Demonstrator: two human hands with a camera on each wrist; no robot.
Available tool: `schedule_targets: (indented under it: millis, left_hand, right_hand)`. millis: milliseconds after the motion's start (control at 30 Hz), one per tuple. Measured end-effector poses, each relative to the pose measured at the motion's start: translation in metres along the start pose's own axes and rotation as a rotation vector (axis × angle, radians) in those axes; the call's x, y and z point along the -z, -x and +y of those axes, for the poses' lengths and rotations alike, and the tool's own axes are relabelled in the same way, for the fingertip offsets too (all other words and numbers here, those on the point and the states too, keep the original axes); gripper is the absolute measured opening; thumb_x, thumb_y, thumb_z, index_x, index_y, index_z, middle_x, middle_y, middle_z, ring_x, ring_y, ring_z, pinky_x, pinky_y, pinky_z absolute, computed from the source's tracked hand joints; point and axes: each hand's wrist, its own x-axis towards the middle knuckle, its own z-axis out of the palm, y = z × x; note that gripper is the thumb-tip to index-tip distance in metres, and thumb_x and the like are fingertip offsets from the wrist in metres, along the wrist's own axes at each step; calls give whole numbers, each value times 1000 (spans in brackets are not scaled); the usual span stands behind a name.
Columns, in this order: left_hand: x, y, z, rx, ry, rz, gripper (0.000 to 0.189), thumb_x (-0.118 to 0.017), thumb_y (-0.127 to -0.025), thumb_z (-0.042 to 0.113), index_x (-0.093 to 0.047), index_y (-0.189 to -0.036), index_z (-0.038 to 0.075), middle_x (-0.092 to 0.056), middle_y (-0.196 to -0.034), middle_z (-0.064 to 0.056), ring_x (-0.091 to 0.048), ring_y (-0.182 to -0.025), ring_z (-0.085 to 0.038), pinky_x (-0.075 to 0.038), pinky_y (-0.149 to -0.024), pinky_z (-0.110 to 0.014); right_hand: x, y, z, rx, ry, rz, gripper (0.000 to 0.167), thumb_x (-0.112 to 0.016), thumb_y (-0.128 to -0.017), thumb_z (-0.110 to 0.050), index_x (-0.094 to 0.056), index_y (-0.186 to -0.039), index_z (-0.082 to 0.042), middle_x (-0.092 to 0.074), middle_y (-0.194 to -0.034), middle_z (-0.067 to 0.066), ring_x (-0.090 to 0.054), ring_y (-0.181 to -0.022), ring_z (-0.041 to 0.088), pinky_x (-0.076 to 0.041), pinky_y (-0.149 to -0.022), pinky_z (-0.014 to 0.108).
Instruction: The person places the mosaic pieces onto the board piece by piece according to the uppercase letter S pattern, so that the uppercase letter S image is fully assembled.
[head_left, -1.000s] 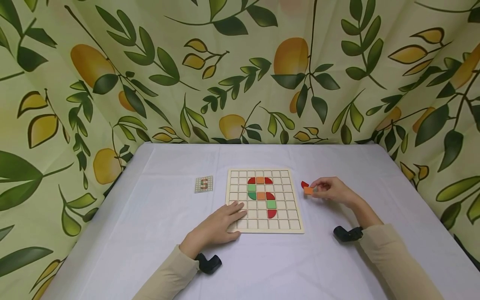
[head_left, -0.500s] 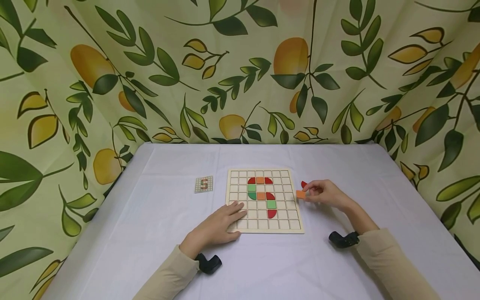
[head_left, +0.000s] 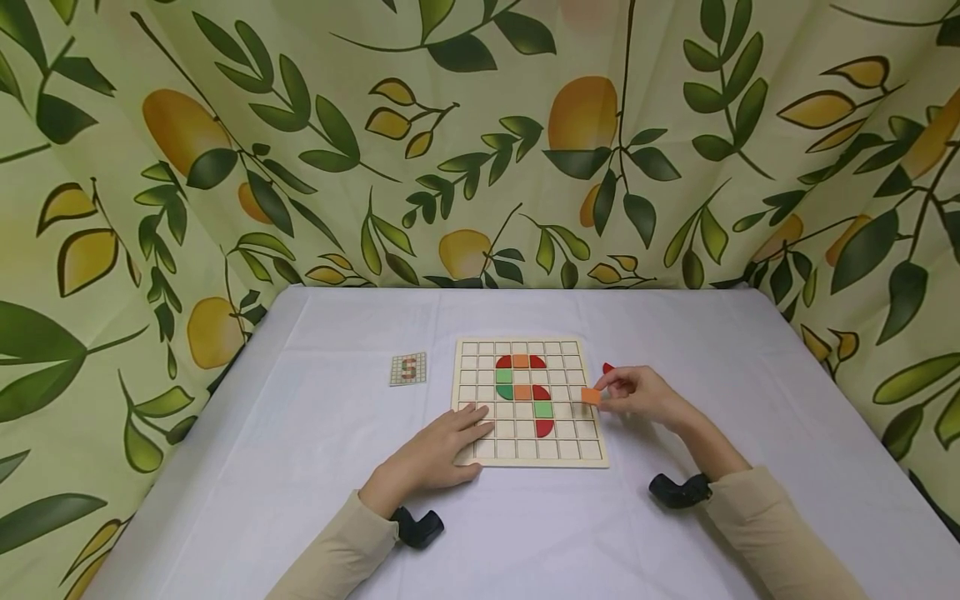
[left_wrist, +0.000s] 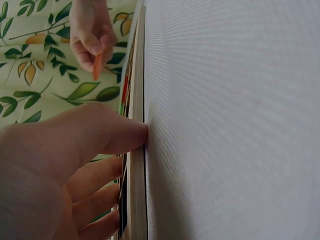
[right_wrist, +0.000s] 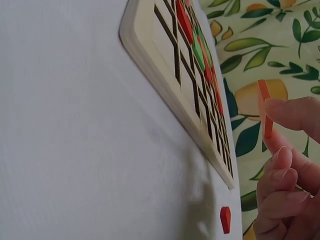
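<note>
A square wooden grid board (head_left: pixel 540 463) lies on the table with red, orange and green tiles set into an S shape. My left hand (head_left: pixel 431 454) rests on its near left corner, fingers spread over the squares; the left wrist view shows the thumb (left_wrist: pixel 125 137) against the board's side edge. Over the right rim, my right hand (head_left: pixel 647 396) pinches a flat orange square tile (head_left: pixel 591 396) between thumb and index finger. In the right wrist view this tile (right_wrist: pixel 265 107) is held on edge, raised off the board. A loose red tile (head_left: pixel 607 367) lies beyond the right hand, partly hidden by it.
Left of the board, a small card (head_left: pixel 407 368) carries a printed grid with a similar S pattern. A white cloth (head_left: pixel 300 417) covers the table, and a leaf-and-fruit curtain (head_left: pixel 465 167) hangs behind it. Each wrist wears a black device (head_left: pixel 678 491).
My right hand has moved left and slightly nearer with the orange tile, from beside the loose red tile to over the board's right rim. The left hand stays put.
</note>
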Motion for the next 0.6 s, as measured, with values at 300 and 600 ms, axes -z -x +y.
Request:
schedule_targets:
  millis: [300, 600]
  left_hand:
    - [-1, 0, 0, -5, -1, 11, 58, -62, -87, 27, -50, -141, 11, -42, -154, -9, -34, -147, -29, -33, -119, -48]
    - [0, 0, 1, 12, 17, -5, 58, -62, -87, 28, -49, -142, 11, -41, -155, -8, -32, -147, -29, -32, -120, -47]
  right_hand:
    - [-12, 2, -10, 10, 21, 16, 33, -77, -77, -12, -65, -101, 7, -48, -74, -2, -44, -68, 8, -36, -55, 17]
    - [-22, 2, -16, 16, -16, 4, 33, -78, -76, -12, -66, -100, 7, -49, -73, -2, -46, -69, 8, -39, -57, 16]
